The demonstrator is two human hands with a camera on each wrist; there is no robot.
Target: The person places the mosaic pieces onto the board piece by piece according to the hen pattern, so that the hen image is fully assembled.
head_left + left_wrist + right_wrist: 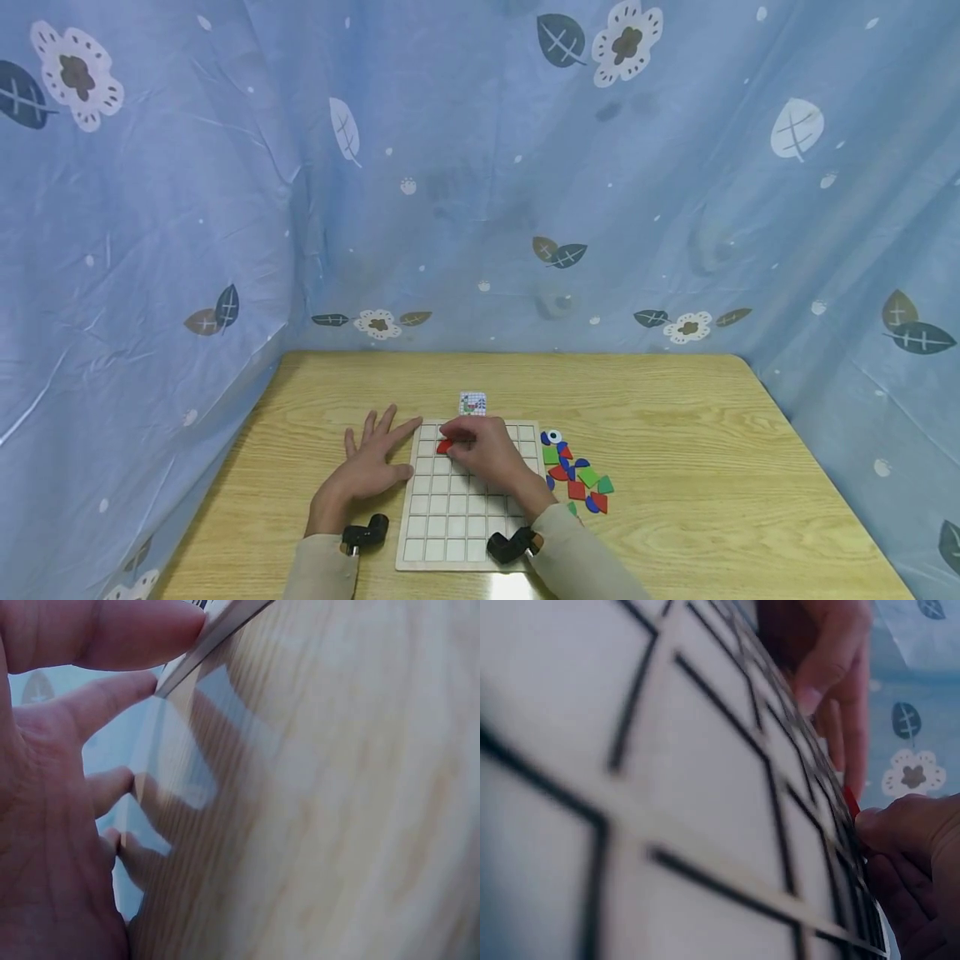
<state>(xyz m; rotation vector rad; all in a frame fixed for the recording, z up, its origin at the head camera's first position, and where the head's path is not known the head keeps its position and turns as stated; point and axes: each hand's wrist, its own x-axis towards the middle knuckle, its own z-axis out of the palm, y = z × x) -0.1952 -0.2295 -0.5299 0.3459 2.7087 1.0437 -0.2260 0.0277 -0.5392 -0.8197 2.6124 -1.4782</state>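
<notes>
A white grid board (456, 527) lies on the table. The right hand (491, 454) reaches over its upper part and pinches a red piece (444, 447) near the upper left cells; in the right wrist view the thumb and fingers (911, 825) hold the red piece (851, 802) at the grid. Beside the board's left edge, the left hand (367, 467) rests with fingers spread, thumb and index finger touching the edge. The left wrist view shows that hand (52, 765) against the board's side (217, 637).
A small patterned card (472, 403) lies just beyond the board's far edge. Right of the board are scattered red, green and blue pieces (576, 489) and a white ring-like piece (555, 437). A patterned blue curtain (480, 183) hangs behind the wooden table (690, 467).
</notes>
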